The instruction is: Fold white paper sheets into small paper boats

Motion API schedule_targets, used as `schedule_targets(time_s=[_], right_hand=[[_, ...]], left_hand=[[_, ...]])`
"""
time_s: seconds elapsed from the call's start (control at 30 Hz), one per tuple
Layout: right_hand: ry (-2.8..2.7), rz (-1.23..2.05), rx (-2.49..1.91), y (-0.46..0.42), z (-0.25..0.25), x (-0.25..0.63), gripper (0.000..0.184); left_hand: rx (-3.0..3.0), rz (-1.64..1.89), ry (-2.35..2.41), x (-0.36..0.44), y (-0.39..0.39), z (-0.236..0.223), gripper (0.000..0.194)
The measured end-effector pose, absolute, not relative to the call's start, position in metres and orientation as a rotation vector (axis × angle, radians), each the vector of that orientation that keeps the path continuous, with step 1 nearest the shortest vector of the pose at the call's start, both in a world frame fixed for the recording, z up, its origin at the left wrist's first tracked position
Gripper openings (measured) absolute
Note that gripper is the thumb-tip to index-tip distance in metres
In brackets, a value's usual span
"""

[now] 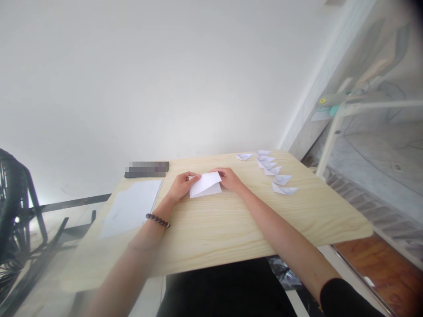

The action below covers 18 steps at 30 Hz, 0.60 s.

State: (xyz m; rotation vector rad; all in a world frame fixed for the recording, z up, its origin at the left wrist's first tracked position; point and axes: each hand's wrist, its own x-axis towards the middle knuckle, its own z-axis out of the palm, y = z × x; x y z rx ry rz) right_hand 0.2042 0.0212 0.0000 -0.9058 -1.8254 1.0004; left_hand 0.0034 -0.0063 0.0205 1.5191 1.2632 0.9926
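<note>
Pale wall (198, 79) fills the upper half of the frame, and below it a wood-grained table (211, 237) spreads across the middle. Near the frame's centre, just below mid-height, a folded sheet (205, 185) lies directly between the two hands, its long axis running left to right with the right end tipped slightly up. Neither hand looks nearer: the left hand (181, 185) has closed on its left end, thumb on top, and the right hand (230, 178) grips the right end. A loose flap seems to stand a little apart from the layer beneath.

Right of centre, small folded paper shapes (280, 179) trail down the table; left of centre lie flat white sheets (132, 204).

From where I stand, the right fingertips are tucked behind the paper, so their exact hold is hidden. Pixelation covers the dark object (147, 171) at upper left of the table, and the left forearm blurs at the bottom.
</note>
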Motion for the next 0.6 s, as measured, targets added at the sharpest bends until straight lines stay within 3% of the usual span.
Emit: schedule_targets(time_s=[0.17,0.4,0.6], right_hand=[[-1.871,1.019,-0.909,0.0232,-0.0005,0.2062,0.028],[-1.899,1.118,-0.82,0.0174,0.0067,0.2062,0.043],[-1.945,0.833,-0.931,0.0179,0.0035,0.2042,0.023]], left_hand=[[1.483,1.033,1.253,0.0027,-0.005,0.0183,0.041],[1.463,1.015,1.26,0.0014,-0.0064,0.0205,0.04],[1.541,0.943,1.258,0.0011,-0.0063,0.019,0.039]])
